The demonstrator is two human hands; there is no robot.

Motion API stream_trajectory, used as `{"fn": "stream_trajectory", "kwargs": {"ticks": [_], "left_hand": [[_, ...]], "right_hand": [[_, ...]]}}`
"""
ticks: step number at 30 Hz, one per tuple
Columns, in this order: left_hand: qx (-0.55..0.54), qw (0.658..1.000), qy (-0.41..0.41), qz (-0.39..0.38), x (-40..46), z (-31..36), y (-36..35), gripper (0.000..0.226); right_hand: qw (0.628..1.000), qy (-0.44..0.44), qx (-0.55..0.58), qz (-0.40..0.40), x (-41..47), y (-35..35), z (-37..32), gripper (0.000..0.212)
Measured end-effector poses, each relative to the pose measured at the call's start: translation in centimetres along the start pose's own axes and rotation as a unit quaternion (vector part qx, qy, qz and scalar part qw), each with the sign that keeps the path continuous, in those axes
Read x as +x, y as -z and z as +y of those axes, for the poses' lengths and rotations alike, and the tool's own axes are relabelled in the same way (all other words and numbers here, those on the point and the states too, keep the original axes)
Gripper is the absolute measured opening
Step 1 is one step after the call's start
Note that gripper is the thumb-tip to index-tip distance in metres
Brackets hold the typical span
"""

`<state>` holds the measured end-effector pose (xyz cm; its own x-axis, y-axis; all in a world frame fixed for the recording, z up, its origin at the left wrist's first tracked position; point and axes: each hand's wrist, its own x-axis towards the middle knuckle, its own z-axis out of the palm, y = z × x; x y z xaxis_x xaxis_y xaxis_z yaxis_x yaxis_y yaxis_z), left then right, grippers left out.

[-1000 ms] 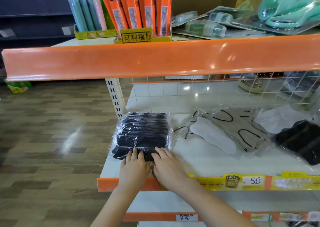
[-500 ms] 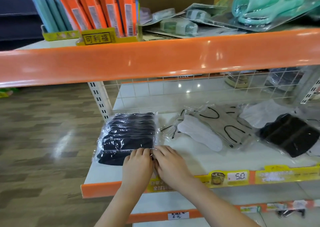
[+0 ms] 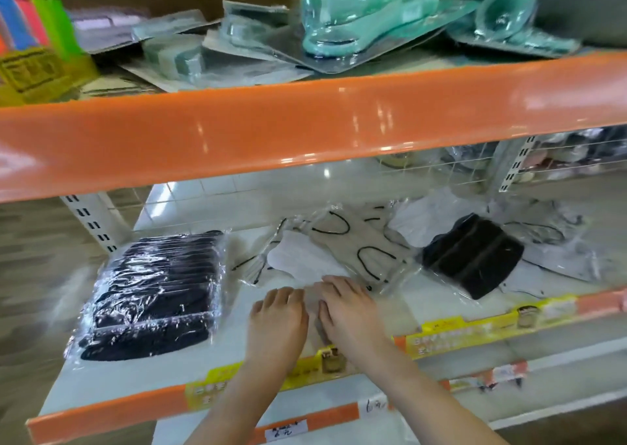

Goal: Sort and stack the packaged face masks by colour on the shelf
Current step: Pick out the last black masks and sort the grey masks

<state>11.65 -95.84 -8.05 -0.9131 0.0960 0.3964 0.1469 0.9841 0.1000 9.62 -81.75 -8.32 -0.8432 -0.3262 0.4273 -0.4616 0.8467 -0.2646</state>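
Shelf: white, smooth board with a glossy orange front lip carrying yellow price strips.

Stack of black masks: dark, ribbed fabric pieces in crinkled clear film, roughly rectangular, lying flat at the shelf's left end, near the front edge.

White mask packet: pale, curved, soft-looking piece with thin black ear loops, in clear film, at the middle of the shelf, just beyond the fingertips.

Grey mask packet: flat, dull grey, with black loops, overlapping the white packet toward the back.

Loose black mask packet: dark, pleated, tilted, right of centre, resting over further white and clear packets toward the right end.

Left hand: palm down near the front edge at the middle of the shelf, fingers loosely bent, tips on or at a clear film edge; the grip held nothing firmly that could be seen.

Right hand: palm down just beside the left, fingers spread forward onto the near edge of the white mask packet; whether it pinched the film could not be told, owing to blur.

Upper shelf: orange-lipped, holding teal moulded items in clear blister packs and bright coloured cards at its left end.
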Motion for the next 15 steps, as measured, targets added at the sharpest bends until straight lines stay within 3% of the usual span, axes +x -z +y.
{"fn": "stream_trajectory", "kwargs": {"ticks": [8,12,15], "left_hand": [[-0.047,0.998,-0.03,-0.019,3.4,8.9,-1.6,0.033],[-0.048,0.996,-0.057,-0.041,4.7,13.2,-3.1,0.015],[-0.058,0.995,-0.067,-0.05,5.5,16.2,-4.2,0.018]], "right_hand": [[0.997,-0.058,-0.034,0.037,-2.0,4.1,8.7,0.036],[0.994,-0.095,-0.047,0.026,-3.2,6.1,13.0,0.036],[0.991,-0.11,-0.062,0.037,-4.0,7.6,15.9,0.03]]}}
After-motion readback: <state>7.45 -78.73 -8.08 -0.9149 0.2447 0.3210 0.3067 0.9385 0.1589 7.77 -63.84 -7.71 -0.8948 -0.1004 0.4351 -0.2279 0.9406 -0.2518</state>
